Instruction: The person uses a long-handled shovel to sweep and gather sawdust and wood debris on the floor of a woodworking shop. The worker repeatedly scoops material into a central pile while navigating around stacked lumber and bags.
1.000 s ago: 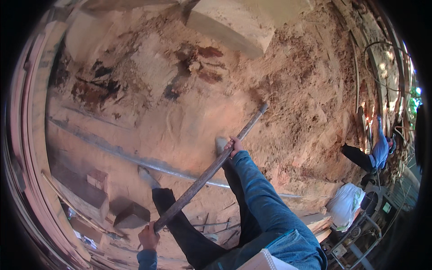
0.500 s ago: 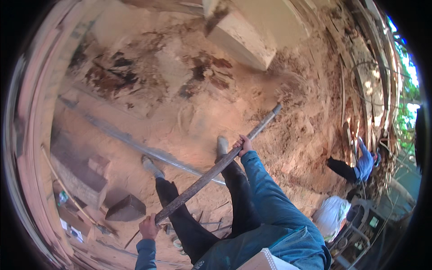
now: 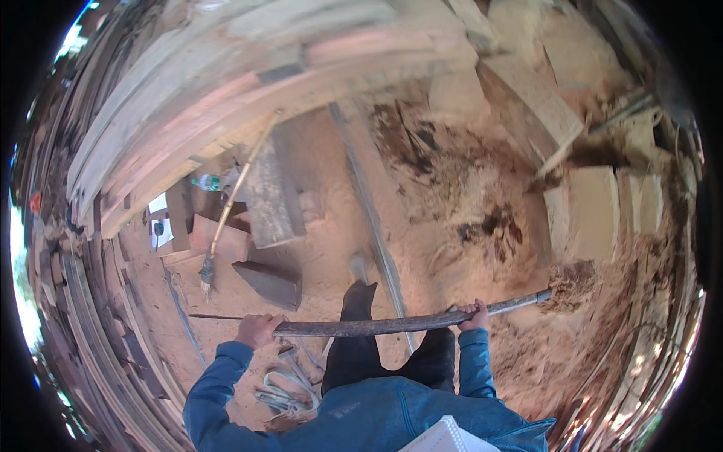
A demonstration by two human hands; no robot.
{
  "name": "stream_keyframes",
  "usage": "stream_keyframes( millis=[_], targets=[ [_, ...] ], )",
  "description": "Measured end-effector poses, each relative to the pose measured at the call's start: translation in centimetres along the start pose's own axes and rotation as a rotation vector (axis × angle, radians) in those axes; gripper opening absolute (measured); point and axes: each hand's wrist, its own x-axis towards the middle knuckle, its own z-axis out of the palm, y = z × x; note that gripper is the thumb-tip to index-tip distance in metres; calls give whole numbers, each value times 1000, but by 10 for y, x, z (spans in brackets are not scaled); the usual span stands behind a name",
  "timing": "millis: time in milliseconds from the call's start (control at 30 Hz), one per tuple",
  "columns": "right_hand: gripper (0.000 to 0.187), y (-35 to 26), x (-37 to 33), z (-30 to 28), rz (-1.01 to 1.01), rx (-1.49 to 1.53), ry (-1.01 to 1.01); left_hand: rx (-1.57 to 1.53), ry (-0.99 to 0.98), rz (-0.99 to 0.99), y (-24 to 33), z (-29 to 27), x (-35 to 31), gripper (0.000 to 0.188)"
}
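Held level across my front is a long grey-brown pole (image 3: 376,327). My left hand (image 3: 257,330) is closed round its thicker left end. Past that hand a thin dark rod (image 3: 213,316) points left, roughly in line with the pole; the fist hides whether they join. My right hand (image 3: 474,315) grips the pole towards its right part, and the paler, smooth tip (image 3: 544,295) reaches out over sandy, sawdust-covered ground. Below the pole are my legs in dark trousers, one shoe showing beyond it.
Stacked planks (image 3: 226,98) curve along the far left. A broom-like stick (image 3: 237,188), a dark wedge-shaped block (image 3: 271,285), a green bottle (image 3: 205,182) and a coiled pale strap (image 3: 286,392) lie left. A metal rail (image 3: 376,248) runs along the ground ahead. Large timber blocks (image 3: 595,215) stand right.
My view and body have turned left, bringing the plank stack in front. The pole has swung from a steep slant to nearly level, both hands still on it. The other person is out of view.
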Motion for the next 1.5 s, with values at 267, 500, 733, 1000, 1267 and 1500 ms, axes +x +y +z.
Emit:
stream_keyframes(
  millis=[267, 500, 733, 1000, 1267, 1500],
  targets=[
    [24, 92, -112, 124, -13, -193, -194, -5, 126, -105, -85, -78, -124, 35],
    [21, 140, -170, 256, -41, -361, -280, -89, 369, -214, -104, -124, -189, 28],
    [20, 194, -204, 426, 97, -495, -495, -67, 573, -375, -108, -196, -199, 24],
    [26, 299, -223, 659, 193, -662, -630, -170, 826, -480, -186, -279, -134, 16],
    [22, 427, -238, 925, 108, -972, -742, -425, 840, -640, -252, -383, -29, 21],
    [18, 568, -245, 1184, 4, -1017, -963, -835, 760, -720, -312, -478, 109, 39]
  ],
)
